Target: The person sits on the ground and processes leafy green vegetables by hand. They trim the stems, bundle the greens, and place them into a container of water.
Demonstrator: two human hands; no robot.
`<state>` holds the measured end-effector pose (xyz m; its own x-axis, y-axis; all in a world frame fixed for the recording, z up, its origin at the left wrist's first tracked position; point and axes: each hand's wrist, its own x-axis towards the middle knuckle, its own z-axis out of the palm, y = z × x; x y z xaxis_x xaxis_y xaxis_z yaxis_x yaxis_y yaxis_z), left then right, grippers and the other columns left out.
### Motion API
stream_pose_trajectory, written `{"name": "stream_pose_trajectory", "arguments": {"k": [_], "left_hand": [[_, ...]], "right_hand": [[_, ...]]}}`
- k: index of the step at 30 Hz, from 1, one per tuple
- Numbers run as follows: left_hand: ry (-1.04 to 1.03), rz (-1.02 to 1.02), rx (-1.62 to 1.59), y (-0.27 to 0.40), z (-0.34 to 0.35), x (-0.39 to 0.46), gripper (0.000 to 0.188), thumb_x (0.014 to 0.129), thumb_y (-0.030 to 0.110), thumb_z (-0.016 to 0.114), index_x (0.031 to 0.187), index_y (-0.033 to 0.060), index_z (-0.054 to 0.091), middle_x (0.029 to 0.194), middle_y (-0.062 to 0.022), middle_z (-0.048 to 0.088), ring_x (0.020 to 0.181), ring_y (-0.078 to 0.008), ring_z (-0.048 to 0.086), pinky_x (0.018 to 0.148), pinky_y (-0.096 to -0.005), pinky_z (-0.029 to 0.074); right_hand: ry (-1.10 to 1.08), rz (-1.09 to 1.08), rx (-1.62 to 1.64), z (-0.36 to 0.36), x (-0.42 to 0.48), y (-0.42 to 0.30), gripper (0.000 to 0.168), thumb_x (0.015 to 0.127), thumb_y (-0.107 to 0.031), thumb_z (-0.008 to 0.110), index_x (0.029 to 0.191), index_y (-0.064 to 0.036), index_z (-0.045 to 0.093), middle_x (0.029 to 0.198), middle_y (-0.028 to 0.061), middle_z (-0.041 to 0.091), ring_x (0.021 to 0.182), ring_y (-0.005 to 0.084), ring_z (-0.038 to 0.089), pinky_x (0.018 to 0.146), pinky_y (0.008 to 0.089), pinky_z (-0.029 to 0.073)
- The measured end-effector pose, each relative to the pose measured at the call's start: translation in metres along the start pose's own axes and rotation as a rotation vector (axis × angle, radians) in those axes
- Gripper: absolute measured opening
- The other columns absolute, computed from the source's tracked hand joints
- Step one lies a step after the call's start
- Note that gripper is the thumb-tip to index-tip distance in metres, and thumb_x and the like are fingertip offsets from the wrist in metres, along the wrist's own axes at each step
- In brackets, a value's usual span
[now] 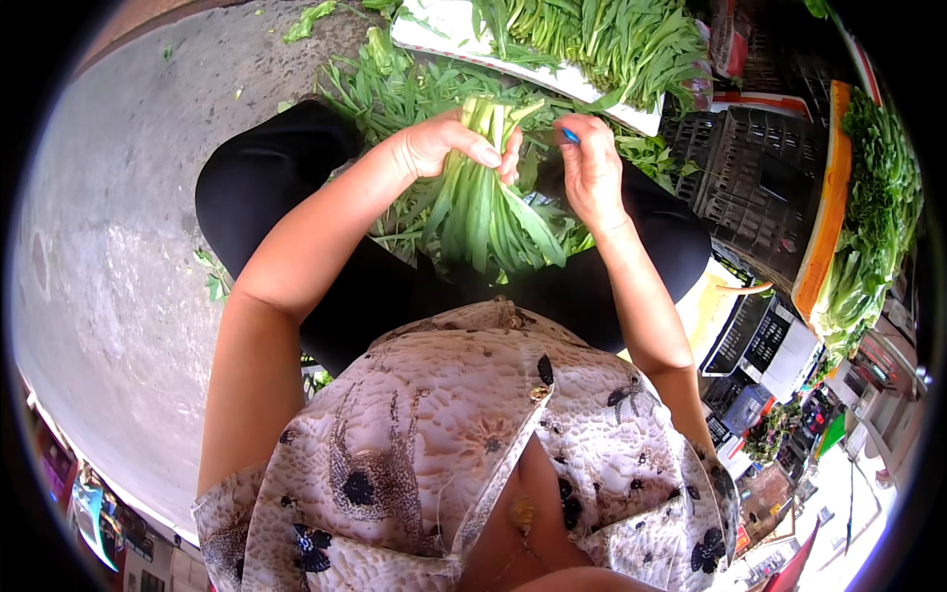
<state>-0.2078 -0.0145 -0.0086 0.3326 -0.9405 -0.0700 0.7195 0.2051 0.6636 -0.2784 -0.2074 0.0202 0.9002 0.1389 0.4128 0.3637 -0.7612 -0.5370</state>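
Observation:
My left hand is wrapped around a bunch of long-leaved greens, just below its pale cut stems. The stem ends point away from me and the leaves fan out towards my lap. To the right of the bunch, and apart from it, my right hand pinches a small blue object. Most of that object is hidden by my fingers, so its kind is unclear. Loose leaves of similar greens lie in a heap beyond and beneath my hands, between my knees.
Ahead, a white foam tray or lid bears piled greens. Black plastic crates stand at the right, beside an orange-edged container of leafy vegetables. Concrete floor with scattered leaf scraps extends to the left.

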Motion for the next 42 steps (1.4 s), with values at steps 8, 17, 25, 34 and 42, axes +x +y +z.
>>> {"name": "stream_pose_trajectory", "arguments": {"k": [8, 17, 25, 34, 42], "left_hand": [[-0.209, -0.023, -0.100, -0.001, 0.005, -0.003, 0.028, 0.057, 0.015, 0.064, 0.078, -0.0004, 0.055, 0.065, -0.0110, 0.057, 0.065, -0.0250, 0.058, 0.070, -0.0368, 0.047], [-0.078, -0.017, -0.008, 0.000, 0.003, 0.000, 0.032, 0.057, 0.015, 0.066, 0.083, 0.0004, 0.054, 0.068, -0.0088, 0.057, 0.066, -0.0223, 0.058, 0.074, -0.0377, 0.045], [0.723, 0.364, -0.154, -0.001, -0.010, 0.019, 0.023, 0.071, 0.001, 0.060, 0.092, 0.0009, 0.051, 0.081, -0.0103, 0.059, 0.078, -0.0185, 0.058, 0.072, -0.0303, 0.046], [0.812, 0.556, -0.200, 0.051, 0.059, 0.039, 0.016, 0.074, 0.003, 0.055, 0.088, 0.0058, 0.048, 0.084, -0.0087, 0.057, 0.083, -0.0211, 0.056, 0.081, -0.0348, 0.043], [0.543, 0.612, -0.208, 0.089, 0.157, 0.066, 0.016, 0.075, 0.007, 0.052, 0.091, 0.0019, 0.052, 0.091, -0.0117, 0.056, 0.095, -0.0261, 0.051, 0.090, -0.0435, 0.036]], "right_hand": [[-0.062, -0.105, 0.003, 0.018, 0.017, -0.018, 0.027, 0.069, 0.001, 0.057, 0.094, -0.008, 0.049, 0.081, 0.0078, 0.052, 0.078, 0.0279, 0.050, 0.070, 0.0355, 0.039], [-0.292, 0.453, -0.185, 0.041, -0.035, 0.063, 0.043, 0.077, -0.026, 0.059, 0.113, -0.008, 0.045, 0.104, 0.0185, 0.050, 0.098, 0.0342, 0.048, 0.081, 0.0394, 0.041], [-0.493, 0.457, 0.113, 0.038, 0.007, -0.038, 0.126, 0.048, -0.052, 0.075, 0.130, 0.007, -0.001, 0.131, 0.0286, 0.020, 0.125, 0.0366, 0.017, 0.102, 0.0416, 0.016], [0.164, 0.241, -0.070, 0.025, 0.041, -0.054, 0.078, 0.051, -0.021, 0.072, 0.116, -0.005, 0.034, 0.125, 0.0250, 0.025, 0.123, 0.0390, 0.018, 0.097, 0.0540, 0.013], [0.209, 0.094, -0.199, -0.095, 0.049, -0.060, 0.036, 0.057, -0.009, 0.064, 0.089, -0.003, 0.047, 0.077, 0.0119, 0.056, 0.078, 0.0282, 0.056, 0.072, 0.0382, 0.042]]}}
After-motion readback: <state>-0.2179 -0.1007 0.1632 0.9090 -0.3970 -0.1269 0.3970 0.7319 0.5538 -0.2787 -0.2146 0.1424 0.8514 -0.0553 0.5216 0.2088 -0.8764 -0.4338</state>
